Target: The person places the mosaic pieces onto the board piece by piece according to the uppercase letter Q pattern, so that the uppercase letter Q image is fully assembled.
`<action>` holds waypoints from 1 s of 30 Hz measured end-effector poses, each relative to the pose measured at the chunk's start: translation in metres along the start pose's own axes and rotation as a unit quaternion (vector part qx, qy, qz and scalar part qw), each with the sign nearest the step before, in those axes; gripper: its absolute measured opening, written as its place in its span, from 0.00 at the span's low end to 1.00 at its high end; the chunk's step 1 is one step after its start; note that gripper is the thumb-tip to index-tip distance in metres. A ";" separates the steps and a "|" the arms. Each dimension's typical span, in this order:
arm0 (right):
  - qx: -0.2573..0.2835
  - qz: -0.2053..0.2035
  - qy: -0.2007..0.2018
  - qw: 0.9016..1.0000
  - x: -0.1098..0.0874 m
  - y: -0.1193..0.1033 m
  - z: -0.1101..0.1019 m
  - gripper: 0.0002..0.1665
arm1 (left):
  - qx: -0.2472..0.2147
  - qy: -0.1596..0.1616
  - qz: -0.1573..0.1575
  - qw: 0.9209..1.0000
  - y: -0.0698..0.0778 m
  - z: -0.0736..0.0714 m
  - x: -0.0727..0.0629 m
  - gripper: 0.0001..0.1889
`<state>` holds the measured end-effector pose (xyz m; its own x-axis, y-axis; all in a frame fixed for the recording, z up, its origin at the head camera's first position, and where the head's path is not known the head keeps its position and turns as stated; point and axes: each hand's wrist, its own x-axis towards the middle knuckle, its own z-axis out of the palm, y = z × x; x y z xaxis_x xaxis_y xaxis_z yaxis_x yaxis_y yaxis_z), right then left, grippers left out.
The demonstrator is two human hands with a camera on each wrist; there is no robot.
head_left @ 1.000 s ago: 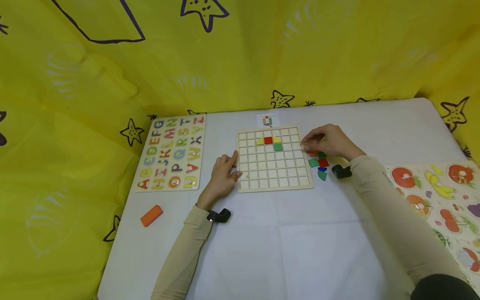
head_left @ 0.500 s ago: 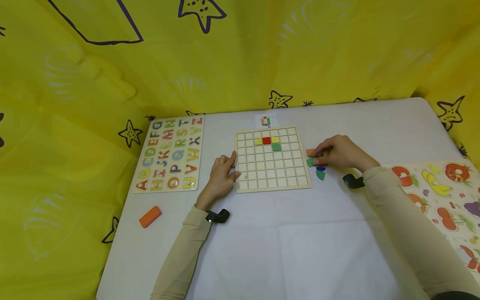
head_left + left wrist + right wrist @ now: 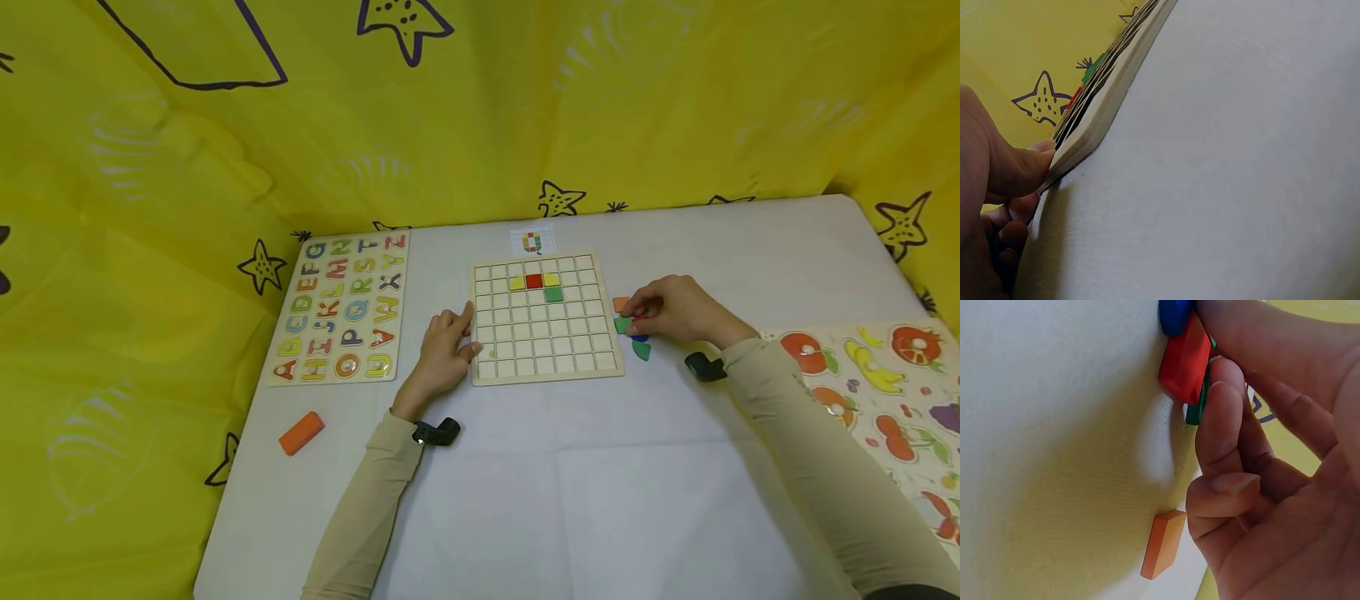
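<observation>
A wooden grid board lies on the table, with a red square, a green square and two yellow pieces in its upper rows. My left hand holds the board's left edge; in the left wrist view, the thumb lies against its corner. Right of the board, my right hand pinches a red square tile among the loose pieces. Around it lie an orange tile, a green tile, a blue piece and a green quarter-circle.
A small pattern card lies behind the board. To the left are an alphabet board and an orange block. A fruit puzzle board sits at the right, partly under the right forearm. A yellow curtain hangs behind the table.
My right hand has moved from the board's right edge down and right onto the loose pieces, and its fingers now pinch there. The left hand stays on the board.
</observation>
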<state>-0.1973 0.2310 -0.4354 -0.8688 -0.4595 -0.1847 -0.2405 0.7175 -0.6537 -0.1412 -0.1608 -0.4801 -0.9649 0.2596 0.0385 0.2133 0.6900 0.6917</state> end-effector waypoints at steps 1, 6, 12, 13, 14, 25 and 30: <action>-0.002 0.000 -0.001 1.000 0.000 0.000 0.000 0.12 | -0.001 0.000 0.000 1.000 0.000 0.000 0.000 0.37; -0.008 0.003 -0.005 1.000 0.002 -0.001 -0.001 0.11 | -0.002 -0.001 -0.003 1.000 -0.001 0.000 0.000 0.37; -0.004 0.011 0.008 1.000 0.005 -0.002 0.000 0.11 | -0.001 -0.003 -0.004 1.000 0.000 0.000 0.001 0.37; 0.001 0.012 0.012 1.000 0.006 -0.003 0.000 0.11 | -0.001 -0.003 -0.004 1.000 0.000 0.000 0.001 0.37; 0.007 0.013 0.015 1.000 0.006 -0.003 0.000 0.11 | 0.000 -0.003 -0.004 1.000 0.000 0.000 0.001 0.37; 0.071 0.039 0.042 0.996 0.014 -0.009 0.005 0.15 | 0.001 0.002 0.008 1.000 0.000 0.000 0.000 0.37; 0.073 0.017 0.064 0.995 0.020 -0.008 0.010 0.18 | 0.000 0.000 0.006 1.000 -0.001 0.000 0.000 0.37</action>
<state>-0.2085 0.2106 -0.4409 -0.9260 -0.3583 -0.1193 -0.1525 0.6439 -0.7497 -0.1414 -0.1612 -0.4805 -0.9623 0.2678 0.0476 0.2251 0.6862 0.6917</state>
